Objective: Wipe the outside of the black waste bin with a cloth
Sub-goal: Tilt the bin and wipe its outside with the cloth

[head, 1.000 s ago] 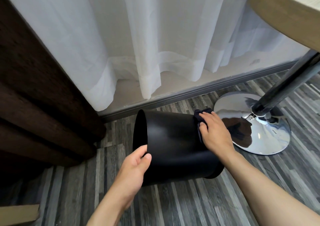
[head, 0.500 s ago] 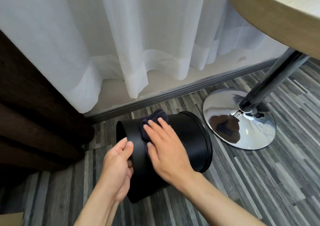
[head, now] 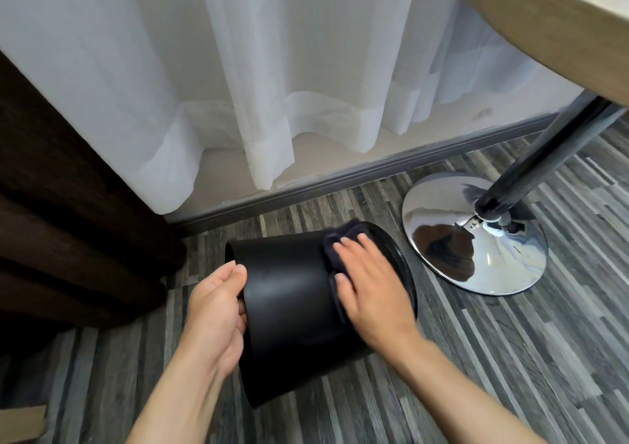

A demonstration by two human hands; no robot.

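Black waste bin lies tipped on its side on the grey wood-pattern floor, between the two hands. Its open mouth faces the dark brown drape; its base end faces the chrome table base, near it but not touching.

Left hand grips the bin at the mouth rim: the thumb lies on the outer wall and the fingers curl inside the opening, out of sight. The grasp is closed on the rim.

Right hand lies flat and open on the upper outer wall, toward the base end of the bin. Its fingers are extended and slightly spread, pressing a dark cloth against the bin. Cloth is bunched beyond the fingertips and shows along the thumb side of the hand; the rest is covered by the palm. The hand is somewhat blurred.

White sheer curtain hangs behind the bin, ending above a grey skirting strip. A dark pole rises from the chrome base to a light wooden tabletop.

No brand, label or legible writing shows on the bin, the cloth or the surrounding items.
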